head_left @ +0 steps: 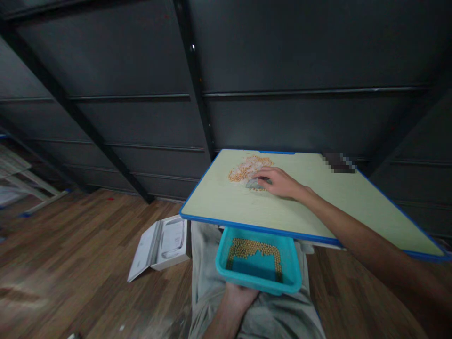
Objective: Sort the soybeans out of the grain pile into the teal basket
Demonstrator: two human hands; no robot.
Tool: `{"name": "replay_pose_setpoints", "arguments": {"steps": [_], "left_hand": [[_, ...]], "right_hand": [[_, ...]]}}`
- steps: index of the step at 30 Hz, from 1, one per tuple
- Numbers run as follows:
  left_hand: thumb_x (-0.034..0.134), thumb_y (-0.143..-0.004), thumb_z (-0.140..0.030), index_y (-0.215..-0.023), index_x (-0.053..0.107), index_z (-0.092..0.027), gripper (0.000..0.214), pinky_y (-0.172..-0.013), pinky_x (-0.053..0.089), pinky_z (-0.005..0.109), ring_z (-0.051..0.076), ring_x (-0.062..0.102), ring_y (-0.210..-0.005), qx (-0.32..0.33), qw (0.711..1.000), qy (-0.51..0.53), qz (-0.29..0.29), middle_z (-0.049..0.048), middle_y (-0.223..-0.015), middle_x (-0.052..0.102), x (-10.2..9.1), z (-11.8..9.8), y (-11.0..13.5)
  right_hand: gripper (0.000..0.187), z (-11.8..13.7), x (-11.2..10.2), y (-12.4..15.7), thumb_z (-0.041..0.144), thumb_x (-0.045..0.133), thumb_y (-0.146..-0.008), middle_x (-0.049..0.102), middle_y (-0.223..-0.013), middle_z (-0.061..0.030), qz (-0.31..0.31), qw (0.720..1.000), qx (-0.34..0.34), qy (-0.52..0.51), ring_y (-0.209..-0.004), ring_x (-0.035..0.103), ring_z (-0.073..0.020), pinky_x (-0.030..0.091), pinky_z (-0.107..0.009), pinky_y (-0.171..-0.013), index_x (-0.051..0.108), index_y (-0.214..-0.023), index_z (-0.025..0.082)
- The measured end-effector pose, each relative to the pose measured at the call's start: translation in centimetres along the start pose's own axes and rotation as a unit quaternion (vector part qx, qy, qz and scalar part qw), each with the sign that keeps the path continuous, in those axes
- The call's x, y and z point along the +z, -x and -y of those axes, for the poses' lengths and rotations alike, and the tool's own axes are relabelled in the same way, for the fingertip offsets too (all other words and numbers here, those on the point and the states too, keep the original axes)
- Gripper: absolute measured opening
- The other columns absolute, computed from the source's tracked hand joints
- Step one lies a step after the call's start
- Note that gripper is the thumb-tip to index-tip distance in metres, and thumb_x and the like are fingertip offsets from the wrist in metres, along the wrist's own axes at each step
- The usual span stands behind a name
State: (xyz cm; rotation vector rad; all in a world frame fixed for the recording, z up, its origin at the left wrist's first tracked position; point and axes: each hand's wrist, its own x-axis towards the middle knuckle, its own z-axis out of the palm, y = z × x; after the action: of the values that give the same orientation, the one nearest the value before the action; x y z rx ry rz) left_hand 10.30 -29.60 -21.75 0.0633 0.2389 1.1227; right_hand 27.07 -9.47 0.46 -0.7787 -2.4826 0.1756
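My left hand (240, 295) grips a turquoise plastic tray (221, 269) from below at its near side, over my lap. Its fingers are mostly hidden under the tray. Round yellowish beans (252, 248) lie inside, gathered along the far side and down both sides. Above the tabletop (219, 200), my right hand (277, 181) is closed on a grey, see-through piece (254, 183) whose exact kind I cannot make out. Beyond and left of it spreads a pile of beans mixed with whitish grains (249, 168). A few loose beans (257, 189) sit just by the piece's near edge.
A blue rim (233, 222) edges the small table, whose front overhangs the tray. A dark pixelated object (339, 163) lies at the back right. An opened white box (169, 242) stands on the wooden floor to the left. A dark panelled wall (141, 117) rises behind.
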Motion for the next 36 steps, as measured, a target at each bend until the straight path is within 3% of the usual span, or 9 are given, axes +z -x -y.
{"name": "replay_pose_setpoints", "arguments": {"steps": [3, 10, 16, 22, 36], "left_hand": [[0.038, -0.092, -0.043, -0.123, 0.062, -0.031, 0.041, -0.110, 0.032, 0.056, 0.028, 0.057, -0.121, 0.019, 1.000, 0.002, 0.009, 0.0055, -0.118, 0.072, -0.1, 0.0, -0.1], [0.035, -0.094, -0.044, -0.127, 0.058, -0.027, 0.045, -0.113, 0.028, 0.056, 0.028, 0.051, -0.128, -0.005, 0.999, -0.007, 0.039, 0.0076, -0.127, 0.067, 0.3, -0.3, 0.1], [0.034, -0.094, -0.047, -0.129, 0.057, -0.027, 0.047, -0.112, 0.027, 0.060, 0.029, 0.052, -0.127, 0.028, 0.999, -0.013, 0.012, 0.0093, -0.128, 0.066, 1.9, 0.0, 0.1], [0.034, -0.094, -0.042, -0.126, 0.060, -0.025, 0.045, -0.114, 0.026, 0.056, 0.028, 0.049, -0.130, 0.004, 0.998, -0.002, 0.061, 0.0083, -0.132, 0.063, 2.7, -0.2, 0.4], [0.031, -0.095, -0.042, -0.132, 0.053, -0.027, 0.046, -0.110, 0.031, 0.058, 0.028, 0.055, -0.124, 0.024, 0.999, -0.013, 0.016, 0.0101, -0.124, 0.068, 3.9, 0.1, 0.4]], "right_hand": [[0.029, -0.1, 0.0, 0.0, 0.016, 0.052, -0.090, 0.071, -0.108, -0.0046, 0.001, 1.000, 0.001, -0.007, -0.101, 0.061, -0.0202, 0.045, -0.037, -0.092, 0.068, -0.112, 0.024], [0.028, -0.1, -0.1, 0.0, 0.015, 0.052, -0.089, 0.071, -0.104, -0.0048, -0.010, 1.000, -0.001, -0.012, -0.098, 0.062, -0.0197, 0.045, -0.036, -0.090, 0.069, -0.110, 0.024], [0.028, 0.1, 0.0, 0.0, 0.013, 0.053, -0.088, 0.071, -0.103, -0.0049, -0.005, 1.000, -0.012, -0.015, -0.095, 0.062, -0.0189, 0.045, -0.035, -0.088, 0.070, -0.109, 0.022], [0.028, 0.0, 0.1, -0.1, 0.014, 0.053, -0.088, 0.071, -0.103, -0.0050, -0.008, 1.000, -0.015, -0.023, -0.094, 0.062, -0.0187, 0.045, -0.035, -0.087, 0.070, -0.109, 0.022], [0.025, 0.7, -0.4, -0.1, 0.022, 0.058, -0.085, 0.072, -0.086, -0.0040, 0.075, 0.987, 0.038, -0.134, -0.072, 0.058, -0.0148, 0.043, -0.029, -0.069, 0.072, -0.105, 0.018]]}}
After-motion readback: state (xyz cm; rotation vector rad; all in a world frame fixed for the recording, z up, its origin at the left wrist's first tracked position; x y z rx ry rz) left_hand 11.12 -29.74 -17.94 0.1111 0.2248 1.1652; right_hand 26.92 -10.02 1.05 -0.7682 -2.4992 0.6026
